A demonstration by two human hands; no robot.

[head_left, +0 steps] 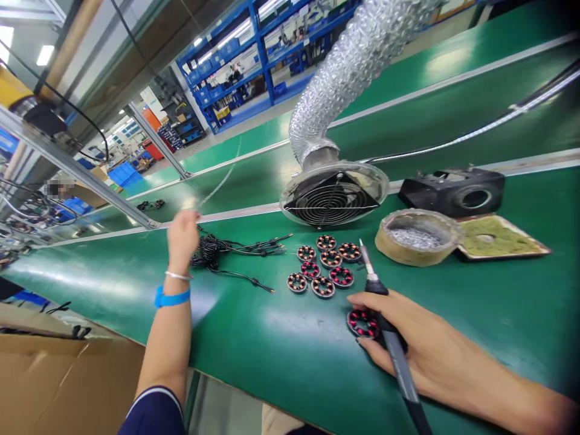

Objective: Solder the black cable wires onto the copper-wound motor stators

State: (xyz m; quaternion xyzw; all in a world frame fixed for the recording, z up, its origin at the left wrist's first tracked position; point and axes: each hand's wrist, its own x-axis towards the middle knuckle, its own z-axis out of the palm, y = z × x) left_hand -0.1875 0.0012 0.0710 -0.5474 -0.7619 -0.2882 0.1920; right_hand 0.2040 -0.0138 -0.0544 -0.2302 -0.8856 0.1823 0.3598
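Observation:
My right hand (435,344) is closed around a soldering iron (394,344), its tip pointing up and away from me. Thumb and fingertips of that hand also grip the rim of a small round motor stator (356,323) with red windings. Several similar stators (330,258), some with copper windings and some with red, lie grouped just beyond. Reaching out at left, my left hand (181,238) has its fingers curled and slightly blurred; a pale strand (222,178) runs near the fingertips. Beside that hand lies a bundle of black cables (211,251) with stripped ends pointing right.
A fume extractor with a round grille (333,202) hangs on a silver duct (344,66) behind the stators. To its right are a round tub (414,238) of metallic bits, a yellowish sponge tray (498,237) and a black iron holder (453,190). A cardboard box (67,380) stands lower left.

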